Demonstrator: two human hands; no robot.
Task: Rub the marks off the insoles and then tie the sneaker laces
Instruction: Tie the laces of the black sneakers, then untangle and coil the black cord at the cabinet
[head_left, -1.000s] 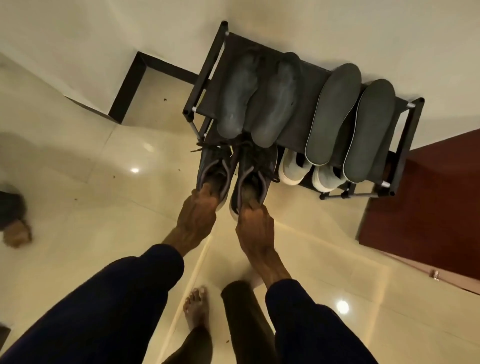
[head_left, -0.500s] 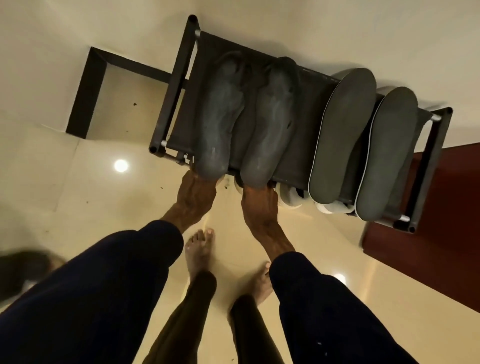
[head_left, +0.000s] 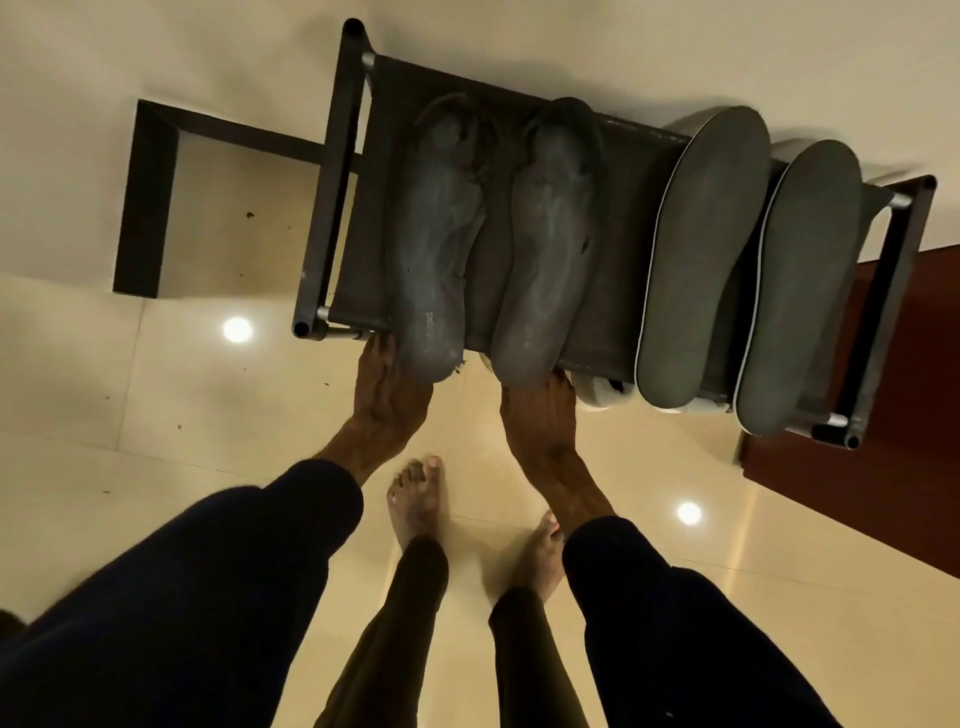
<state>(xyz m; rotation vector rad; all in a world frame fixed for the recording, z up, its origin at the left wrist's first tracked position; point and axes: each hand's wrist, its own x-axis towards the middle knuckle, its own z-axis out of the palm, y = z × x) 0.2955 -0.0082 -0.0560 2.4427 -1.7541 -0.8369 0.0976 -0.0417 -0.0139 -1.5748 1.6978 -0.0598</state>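
Grey marked insoles (head_left: 431, 234) atop rack (head_left: 332, 171) — left hand (head_left: 387, 395), right hand (head_left: 540, 415) beneath, fingers hidden, grip untellable

Chalky-smudged dark grey insoles (head_left: 434, 244), white-edged grey insoles (head_left: 701, 254), black rack (head_left: 332, 182), cream tiles (head_left: 130, 395).

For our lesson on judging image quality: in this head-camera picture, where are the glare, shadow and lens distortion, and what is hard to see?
Head view: dim warm light; two lamp reflections glare on the glossy floor; the rack casts a soft shadow on the wall, its bars splayed by wide-angle distortion; the insoles partly hide the left hand and right hand.
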